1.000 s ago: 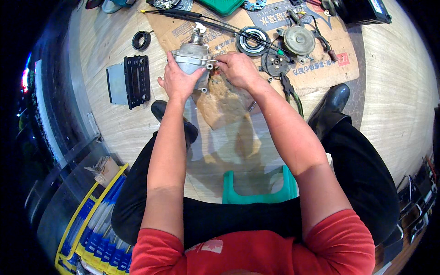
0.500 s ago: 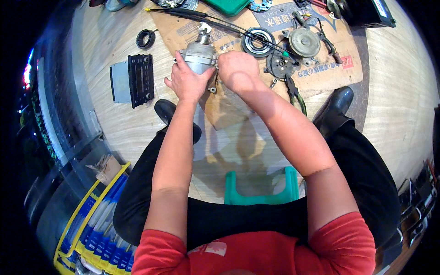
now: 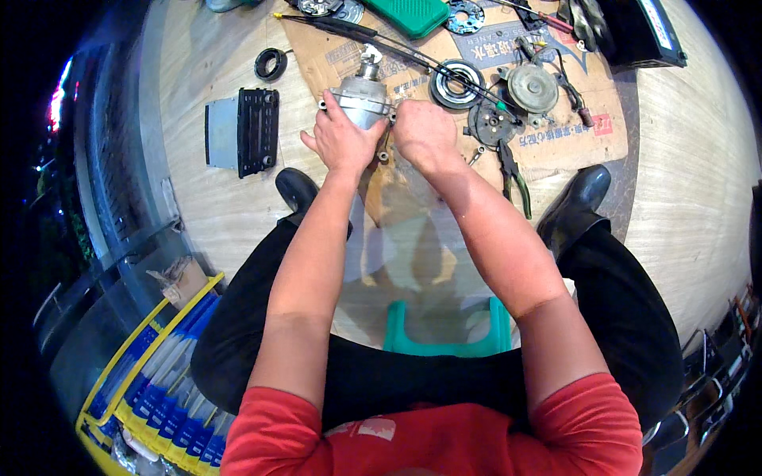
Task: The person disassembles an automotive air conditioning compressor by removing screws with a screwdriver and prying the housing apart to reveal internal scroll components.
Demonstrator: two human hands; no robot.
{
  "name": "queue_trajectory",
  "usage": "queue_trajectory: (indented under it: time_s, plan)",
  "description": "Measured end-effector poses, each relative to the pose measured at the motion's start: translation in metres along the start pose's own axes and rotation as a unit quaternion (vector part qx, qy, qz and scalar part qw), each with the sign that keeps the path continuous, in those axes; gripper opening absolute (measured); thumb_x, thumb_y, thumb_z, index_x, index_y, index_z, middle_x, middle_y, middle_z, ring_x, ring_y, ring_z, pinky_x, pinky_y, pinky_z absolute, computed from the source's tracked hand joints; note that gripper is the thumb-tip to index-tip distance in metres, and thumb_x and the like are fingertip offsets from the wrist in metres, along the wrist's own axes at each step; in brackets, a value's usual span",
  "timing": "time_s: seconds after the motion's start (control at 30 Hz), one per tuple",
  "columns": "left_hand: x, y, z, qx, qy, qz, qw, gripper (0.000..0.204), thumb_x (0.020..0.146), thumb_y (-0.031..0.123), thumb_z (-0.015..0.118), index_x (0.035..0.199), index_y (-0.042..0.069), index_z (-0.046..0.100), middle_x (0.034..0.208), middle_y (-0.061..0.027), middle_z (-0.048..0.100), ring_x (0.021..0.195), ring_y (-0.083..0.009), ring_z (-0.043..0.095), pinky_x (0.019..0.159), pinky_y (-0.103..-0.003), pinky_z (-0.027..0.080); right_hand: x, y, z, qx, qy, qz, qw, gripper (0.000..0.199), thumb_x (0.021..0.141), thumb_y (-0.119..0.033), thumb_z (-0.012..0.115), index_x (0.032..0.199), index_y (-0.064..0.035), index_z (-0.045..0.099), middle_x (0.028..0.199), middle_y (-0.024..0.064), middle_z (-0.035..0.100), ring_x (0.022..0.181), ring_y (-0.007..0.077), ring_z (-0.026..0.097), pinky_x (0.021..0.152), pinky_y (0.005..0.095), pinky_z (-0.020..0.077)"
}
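Note:
A silver metal compressor (image 3: 361, 99), with a narrower shaft end pointing away from me, stands on a flattened cardboard sheet (image 3: 567, 151). My left hand (image 3: 345, 139) is closed around its near side, thumb on the right and fingers on the left. Right beside it, at the compressor's right edge, my right hand (image 3: 427, 131) forms a fist. Whatever that fist holds is hidden by its knuckles. Small metal lugs show on the compressor's rim between the hands. Nearest to my right hand lie a round dark plate (image 3: 490, 123) and a pulley with a ring bearing (image 3: 457, 83).
Pliers (image 3: 514, 178), a round metal unit with wires (image 3: 532, 89) and long black cables (image 3: 373, 33) lie to the right and beyond. A car radio (image 3: 255, 131) and a black ring (image 3: 271, 64) are at left. A green stool (image 3: 448, 347) is under me; a yellow rack (image 3: 151, 349) stands lower left.
The whole view has shifted slightly, so the floor items sit a little further right and lower. Both hands keep nearly the same place at the compressor.

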State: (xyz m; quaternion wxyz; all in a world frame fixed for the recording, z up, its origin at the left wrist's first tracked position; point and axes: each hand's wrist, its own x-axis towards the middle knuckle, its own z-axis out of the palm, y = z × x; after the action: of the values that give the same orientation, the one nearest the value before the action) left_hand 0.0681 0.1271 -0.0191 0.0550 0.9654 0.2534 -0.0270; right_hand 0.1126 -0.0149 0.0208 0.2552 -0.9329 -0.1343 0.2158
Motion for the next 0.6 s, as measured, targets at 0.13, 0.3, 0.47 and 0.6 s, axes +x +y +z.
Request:
queue_trajectory:
  time_s: [0.13, 0.3, 0.47, 0.6]
  plan:
    - [-0.003, 0.001, 0.002, -0.002, 0.001, -0.007, 1.0, 0.118, 0.061, 0.058, 0.081, 0.15, 0.007, 0.024, 0.122, -0.0228, 0.054, 0.114, -0.0369, 0.054, 0.108, -0.064, 0.017, -0.002, -0.001, 0.011, 0.016, 0.009, 0.041, 0.999, 0.024, 0.083, -0.018, 0.056, 0.089, -0.0033, 0.074, 0.091, 0.0193, 0.072, 0.087, 0.0331, 0.071, 0.077, 0.0428, 0.0567]
    - [-0.005, 0.005, 0.003, 0.0, 0.018, -0.012, 1.0, 0.118, 0.061, 0.058, 0.081, 0.15, 0.007, 0.024, 0.12, -0.0216, 0.055, 0.113, -0.0365, 0.054, 0.108, -0.063, 0.017, -0.008, -0.01, 0.01, 0.069, -0.042, 0.105, 0.991, 0.023, 0.085, -0.015, 0.057, 0.094, -0.0027, 0.073, 0.098, 0.0217, 0.07, 0.094, 0.0363, 0.069, 0.084, 0.0444, 0.0544]
    - [-0.006, 0.008, 0.002, 0.001, 0.019, -0.007, 1.0, 0.117, 0.061, 0.057, 0.081, 0.15, 0.007, 0.025, 0.12, -0.0211, 0.054, 0.113, -0.0361, 0.054, 0.107, -0.063, 0.02, -0.01, -0.014, 0.013, 0.092, -0.055, 0.15, 0.983, 0.024, 0.086, -0.016, 0.057, 0.097, -0.0021, 0.072, 0.103, 0.0228, 0.069, 0.096, 0.0358, 0.068, 0.084, 0.0446, 0.0543]
    - [-0.007, 0.008, 0.0, 0.006, 0.023, -0.005, 1.0, 0.116, 0.061, 0.057, 0.081, 0.149, 0.006, 0.025, 0.121, -0.0211, 0.054, 0.114, -0.0358, 0.053, 0.106, -0.062, 0.022, -0.008, -0.005, 0.015, 0.06, -0.034, 0.107, 0.992, 0.026, 0.088, -0.022, 0.055, 0.095, -0.0053, 0.075, 0.099, 0.0197, 0.071, 0.094, 0.0328, 0.07, 0.083, 0.0426, 0.0556]
